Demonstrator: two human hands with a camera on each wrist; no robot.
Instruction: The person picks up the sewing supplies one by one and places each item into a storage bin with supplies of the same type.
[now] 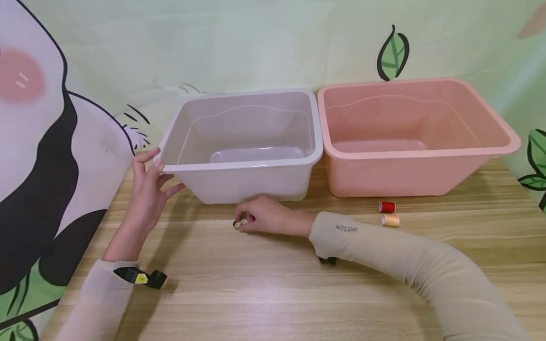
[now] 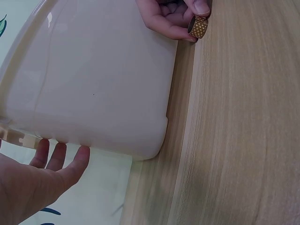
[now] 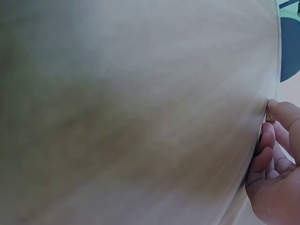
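Observation:
A brass-coloured sewing thimble ring (image 2: pixel 200 28), an open band with a dimpled surface, is pinched between the thumb and fingertips of my right hand (image 1: pixel 270 215). That hand is low over the table, just in front of the light grey plastic tub (image 1: pixel 251 182). At the tub's front left corner my left hand (image 1: pixel 147 196) holds the rim, its thumb on the edge. In the left wrist view several fingertips (image 2: pixel 80 154) touch the tub's outer wall. Only a small bit of the thimble ring (image 3: pixel 270 117) shows in the right wrist view.
A pink plastic tub (image 1: pixel 388 175) stands against the grey one on its right. On the wooden table (image 1: pixel 256 293), in front of the pink tub, lie a red thread spool (image 1: pixel 387 207) and a pale orange thread spool (image 1: pixel 390 220). A printed cloth backdrop (image 1: pixel 256 47) hangs behind.

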